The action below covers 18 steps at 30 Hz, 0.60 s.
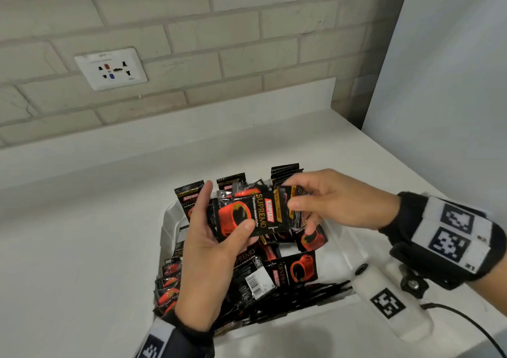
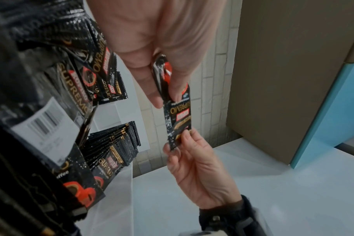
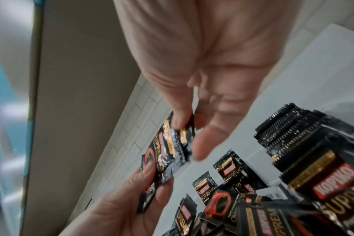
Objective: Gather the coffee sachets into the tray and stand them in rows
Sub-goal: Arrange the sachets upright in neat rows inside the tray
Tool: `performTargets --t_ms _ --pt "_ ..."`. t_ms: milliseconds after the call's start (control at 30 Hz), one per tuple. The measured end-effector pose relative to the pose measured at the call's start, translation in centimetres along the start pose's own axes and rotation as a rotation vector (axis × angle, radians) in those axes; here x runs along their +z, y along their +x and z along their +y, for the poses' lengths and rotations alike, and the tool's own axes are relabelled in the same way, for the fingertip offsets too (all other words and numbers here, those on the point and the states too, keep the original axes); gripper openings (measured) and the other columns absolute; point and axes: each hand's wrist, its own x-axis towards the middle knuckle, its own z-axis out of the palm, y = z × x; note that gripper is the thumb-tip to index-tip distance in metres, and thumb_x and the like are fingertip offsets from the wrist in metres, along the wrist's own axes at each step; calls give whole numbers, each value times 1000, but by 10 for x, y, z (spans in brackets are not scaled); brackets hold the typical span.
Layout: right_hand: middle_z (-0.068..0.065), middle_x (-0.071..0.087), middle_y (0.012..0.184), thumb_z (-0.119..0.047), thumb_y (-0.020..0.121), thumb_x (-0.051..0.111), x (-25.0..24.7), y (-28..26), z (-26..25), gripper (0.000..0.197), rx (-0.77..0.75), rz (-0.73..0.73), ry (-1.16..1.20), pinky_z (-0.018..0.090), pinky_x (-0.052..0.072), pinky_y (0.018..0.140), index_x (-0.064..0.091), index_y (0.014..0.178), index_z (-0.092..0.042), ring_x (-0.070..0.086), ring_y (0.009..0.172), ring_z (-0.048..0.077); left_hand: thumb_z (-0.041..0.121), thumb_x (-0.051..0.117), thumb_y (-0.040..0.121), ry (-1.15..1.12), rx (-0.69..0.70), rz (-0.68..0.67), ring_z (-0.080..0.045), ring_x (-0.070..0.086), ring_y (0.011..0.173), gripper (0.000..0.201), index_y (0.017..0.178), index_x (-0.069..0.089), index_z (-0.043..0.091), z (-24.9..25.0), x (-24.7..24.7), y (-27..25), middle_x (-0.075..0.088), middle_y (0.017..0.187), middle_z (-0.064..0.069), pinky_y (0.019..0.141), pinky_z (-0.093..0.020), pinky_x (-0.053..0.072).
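Head view: the left hand [image 1: 208, 250] holds a small stack of Kopiko sachets [image 1: 247, 216] above the white tray [image 1: 168, 220], thumb across the front sachet and fingers behind; the right hand [image 1: 333, 200] pinches the stack's other end. Under both hands, sachets lie loose in the tray's middle, and upright sachets stand at its far and near ends. The tray sits on the white surface [image 1: 82, 234].

Left wrist view: thumb and fingers clamp the stack edge-on – the right hand's fingertips [image 2: 184, 135] nip its far end. An upright row [image 2: 115, 138] stands beside the loose pile.

Right wrist view: blurred; thumb and forefinger pinch the top edge, remaining fingers extended.

Risk: glossy sachets probably slide – an uneven squeeze could fan or drop the stack.

Risk: lowering it could topple standing rows.
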Motion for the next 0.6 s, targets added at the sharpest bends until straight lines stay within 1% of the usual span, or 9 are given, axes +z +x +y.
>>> performTargets --t_ms 67,133,167,267,367,433,500,533,600 --pt "-1 62 91 -8 93 47 1 0 -3 25 5 -49 -94 23 53 60 53 96 -32 59 69 17 11 68 62 -7 -27 -20 -9 67 94 68 117 47 43 -1 0 0 66 95 25 64 -20 55" --pt "2 62 94 -10 94 47 0 3 -5 22 -5 -39 -159 31 50 64 53 98 -31 58 72 26 12 68 61 -4 -42 -30 -10 67 93 64 115 49 42 -1 -2 0 67 93 23 64 -20 55" --pt "3 62 96 -10 94 47 1 4 -6 22 -10 -26 -170 32 50 65 51 102 -30 57 74 27 12 68 61 0 -42 -28 -10 67 93 65 116 49 41 0 -2 -1 67 92 24 64 -20 55" --pt "4 63 92 -10 91 51 3 6 -7 28 -48 39 -74 29 50 65 49 108 -32 57 70 21 10 70 61 9 -12 22 -9 68 92 72 124 46 36 1 -2 -1 66 94 25 64 -21 55" --pt "-3 65 82 -11 82 64 9 6 -6 36 -75 113 25 28 53 68 48 104 -33 62 71 12 -1 69 68 -1 3 76 -9 68 92 70 121 46 40 -1 -2 -1 65 101 16 64 -21 56" --pt "-4 67 85 -11 76 71 17 6 -1 40 -79 148 7 24 53 67 48 101 -31 64 69 7 -4 68 70 8 8 75 -8 68 91 70 121 46 39 -3 -1 -1 65 100 19 64 -22 56" --pt "-4 68 90 -12 76 71 25 8 4 38 -92 178 -56 17 51 65 47 98 -31 64 70 3 -4 69 69 19 -2 53 -6 68 89 70 119 45 39 -5 2 -3 65 91 26 64 -23 56" --pt "-4 68 92 -13 78 70 29 9 6 36 -101 191 -90 16 49 64 46 96 -33 64 71 3 -1 70 67 16 -16 49 -7 68 87 68 116 45 39 -6 3 -4 65 88 26 64 -23 56" --pt "-3 67 96 -15 82 66 30 10 8 32 -99 205 -141 19 47 61 46 95 -37 63 72 8 8 72 59 -24 -62 50 -12 69 84 63 110 46 36 -8 4 -5 68 88 16 63 -26 57"
